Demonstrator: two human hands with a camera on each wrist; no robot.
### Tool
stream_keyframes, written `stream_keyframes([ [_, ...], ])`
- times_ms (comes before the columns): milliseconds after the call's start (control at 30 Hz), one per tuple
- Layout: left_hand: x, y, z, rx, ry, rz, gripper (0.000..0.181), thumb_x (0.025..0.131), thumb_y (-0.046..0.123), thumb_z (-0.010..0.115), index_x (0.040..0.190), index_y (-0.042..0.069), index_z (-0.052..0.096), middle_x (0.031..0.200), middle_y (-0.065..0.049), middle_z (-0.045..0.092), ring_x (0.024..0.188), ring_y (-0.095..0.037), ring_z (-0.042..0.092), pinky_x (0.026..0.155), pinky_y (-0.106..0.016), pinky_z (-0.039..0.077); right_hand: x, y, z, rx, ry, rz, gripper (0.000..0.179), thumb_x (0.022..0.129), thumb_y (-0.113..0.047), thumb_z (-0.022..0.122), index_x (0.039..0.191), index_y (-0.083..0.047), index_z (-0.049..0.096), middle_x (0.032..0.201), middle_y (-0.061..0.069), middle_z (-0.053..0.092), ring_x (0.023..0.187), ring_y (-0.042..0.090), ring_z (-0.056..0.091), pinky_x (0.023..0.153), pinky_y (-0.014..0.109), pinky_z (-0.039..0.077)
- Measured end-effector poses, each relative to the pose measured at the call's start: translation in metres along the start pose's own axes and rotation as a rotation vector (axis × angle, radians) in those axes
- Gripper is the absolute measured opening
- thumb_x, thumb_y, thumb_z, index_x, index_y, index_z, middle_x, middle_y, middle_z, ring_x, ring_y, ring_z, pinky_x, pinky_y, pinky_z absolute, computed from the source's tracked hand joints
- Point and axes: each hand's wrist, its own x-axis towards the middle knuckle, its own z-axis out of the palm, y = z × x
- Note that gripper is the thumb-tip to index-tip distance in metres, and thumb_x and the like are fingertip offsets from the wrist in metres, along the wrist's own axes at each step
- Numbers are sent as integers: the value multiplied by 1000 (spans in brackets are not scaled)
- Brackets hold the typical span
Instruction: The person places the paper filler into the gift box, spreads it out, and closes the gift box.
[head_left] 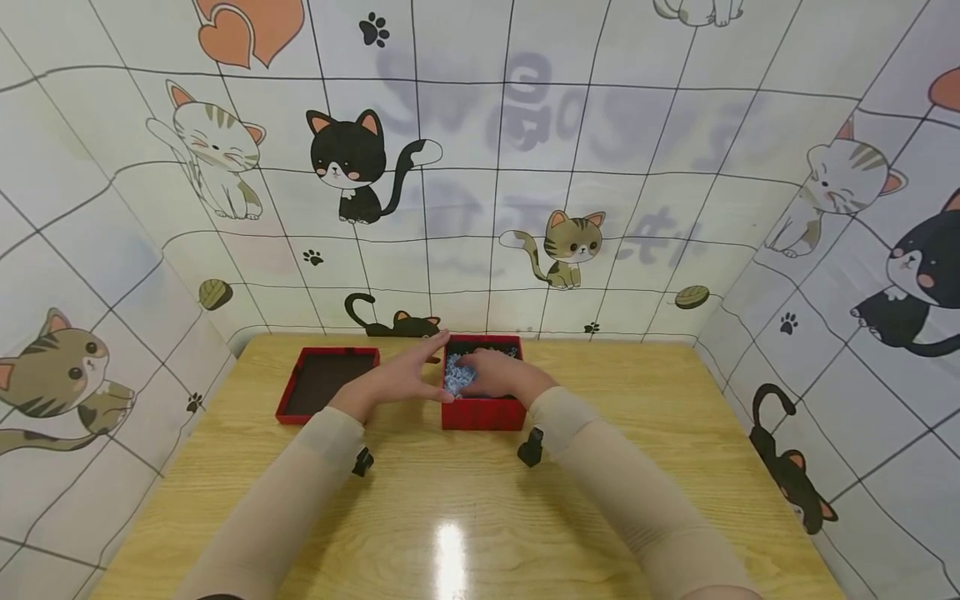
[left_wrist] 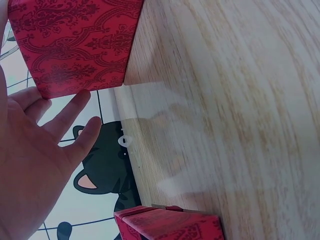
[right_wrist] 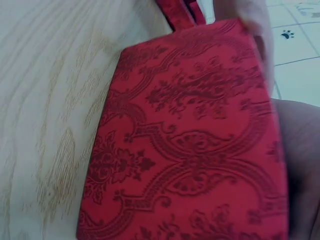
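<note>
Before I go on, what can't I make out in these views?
Whether the right hand holds anything: head view, blue filler and the hand itself hide this.
Anything under the filler in the red box: head view, covered by it.
Part of the left hand: left wrist view, cut off by the left edge.
Part of the red lid: left wrist view, cut off by the bottom edge.

One counter (head_left: pixel 450 492) carries one open red box (head_left: pixel 483 414) at the centre of the frame and one shallow red tray (head_left: pixel 330 383) to its left. There are two hands in all, a left grip (head_left: pixel 393 375) and a right grip (head_left: pixel 501 373), with two beige sleeves and two black wrist pieces (head_left: pixel 531 447). The pale blue shreds (head_left: pixel 459 372) are too many to count. Printed walls show nine cats, some partly cut off, five paw prints and two yarn balls.
</note>
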Motion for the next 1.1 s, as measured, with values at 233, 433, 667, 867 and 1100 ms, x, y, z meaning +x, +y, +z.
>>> stream_keyframes([
  [233,-1,0,0,-6,1,9,123,92,55,90,180,17,13,186,4,6,164,-32,33,130,-64,27,13,2,10,-43,30,37,61,105,-37,76,159,-10,61,161,19,57,149,37,54,126,50,41],
  [433,-2,2,-2,-11,6,6,124,91,54,91,180,18,14,186,3,7,160,-32,40,130,-63,28,20,7,15,-35,44,49,61,104,-36,77,158,-10,62,161,20,57,149,39,53,126,52,41],
  [667,-2,1,-1,2,-2,0,123,92,56,89,180,16,13,186,4,6,159,-32,43,129,-63,29,22,13,14,3,24,27,59,105,-35,76,157,-9,63,157,17,61,146,37,56,124,53,43],
  [867,-3,3,-2,13,-1,0,124,90,59,89,180,16,14,186,5,7,159,-33,42,130,-63,28,-2,2,-3,27,28,14,63,106,-38,77,160,-11,60,162,12,58,150,31,54,125,49,42],
  [1100,-1,2,-2,58,-8,-21,129,87,67,87,180,18,13,187,2,6,168,-32,21,129,-66,28,-28,4,-19,101,126,-30,62,104,-33,81,158,-8,61,161,13,59,148,33,54,123,52,45],
])
